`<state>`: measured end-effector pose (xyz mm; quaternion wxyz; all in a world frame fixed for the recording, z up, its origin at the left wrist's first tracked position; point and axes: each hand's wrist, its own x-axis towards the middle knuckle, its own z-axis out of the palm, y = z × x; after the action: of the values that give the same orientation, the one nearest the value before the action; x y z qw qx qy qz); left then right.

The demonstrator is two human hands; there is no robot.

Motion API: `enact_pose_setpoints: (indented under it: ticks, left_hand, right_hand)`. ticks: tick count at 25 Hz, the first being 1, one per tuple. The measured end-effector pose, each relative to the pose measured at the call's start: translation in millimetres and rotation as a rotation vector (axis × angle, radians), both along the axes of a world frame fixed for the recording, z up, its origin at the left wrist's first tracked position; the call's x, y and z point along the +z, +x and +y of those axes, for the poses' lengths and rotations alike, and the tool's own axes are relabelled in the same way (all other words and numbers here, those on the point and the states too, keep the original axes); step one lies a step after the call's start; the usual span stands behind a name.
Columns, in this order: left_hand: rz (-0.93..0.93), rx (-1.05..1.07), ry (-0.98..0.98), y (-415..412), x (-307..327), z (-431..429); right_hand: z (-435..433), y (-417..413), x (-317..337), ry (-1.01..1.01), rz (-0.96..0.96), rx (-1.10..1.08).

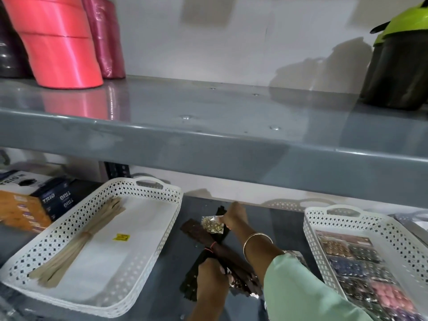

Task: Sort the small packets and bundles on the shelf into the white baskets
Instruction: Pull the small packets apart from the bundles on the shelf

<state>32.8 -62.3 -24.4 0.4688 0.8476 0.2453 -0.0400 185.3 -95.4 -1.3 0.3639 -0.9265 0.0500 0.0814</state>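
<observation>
The dark bundle (222,256), strips tied at the middle with a red band, lies on the lower shelf (162,274), and everything else sits around it. The left hand (212,280) is closed over its near end, probably pinning it so the strips don't slide. Past its far end the right hand (234,217) pinches a small clear packet (212,224) of gold-coloured bits by one corner, fingers tight on the edge; it looks like it is being lifted clear of the strips.

To the left of the bundle stands a white basket (97,246) holding a tan bundle (83,239) and a yellow tag. To its right a second white basket (361,249) already carries flat packets of coloured pieces, so the packet likely belongs there. Above the bundle the upper shelf (208,140) overhangs low, cramping any lift. Boxes (34,205) crowd the far left.
</observation>
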Motion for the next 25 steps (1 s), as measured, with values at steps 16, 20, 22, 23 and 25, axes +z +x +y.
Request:
enact_pose_setpoints:
  ticks: [16, 20, 22, 23, 25]
  left_hand:
    - [0.16, 0.004, -0.258, -1, 11, 12]
    - [0.234, 0.117, -0.541, -5, 15, 25]
    - [0.147, 0.114, -0.46, -11, 13, 34]
    - [0.132, 0.094, -0.429, -14, 13, 38]
    - [0.12, 0.086, -0.395, -19, 16, 42]
  right_hand:
    - [0, 5, -9, -0.087, -0.112, 0.004]
    - [-16, 9, 6, -0.018, -0.074, -0.012]
    - [-26, 10, 11, 0.046, -0.089, -0.025]
    - [-30, 11, 12, 0.073, -0.095, -0.033]
    - [-34, 16, 10, 0.069, -0.141, -0.026]
